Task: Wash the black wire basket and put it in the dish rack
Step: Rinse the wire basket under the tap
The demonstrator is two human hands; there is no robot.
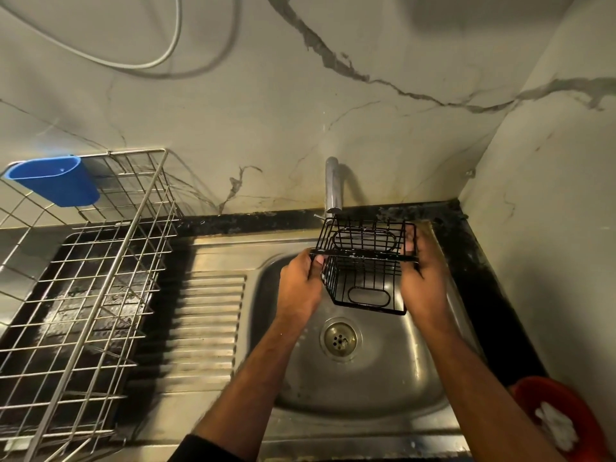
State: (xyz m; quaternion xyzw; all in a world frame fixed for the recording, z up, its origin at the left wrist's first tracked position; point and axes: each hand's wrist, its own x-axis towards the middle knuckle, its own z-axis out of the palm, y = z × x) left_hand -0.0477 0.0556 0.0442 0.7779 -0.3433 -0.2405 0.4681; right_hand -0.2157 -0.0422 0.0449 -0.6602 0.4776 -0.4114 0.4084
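Note:
The black wire basket (365, 266) is held above the steel sink (366, 378), just under the chrome tap (333, 186). My left hand (300, 285) grips its left rim. My right hand (421, 276) grips its right side, with fingers hooked over the far wall. The basket is tilted, its open side facing up and toward me. I cannot tell whether water runs from the tap. The metal dish rack (83, 288) stands at the left on a black tray, with nothing in it.
A blue plastic cup (55, 183) hangs on the rack's far corner. The ridged drainboard (206, 325) lies between rack and sink. The drain (340, 340) sits below the basket. A red bowl (563, 421) with something white is at the bottom right. Marble walls close the back and right.

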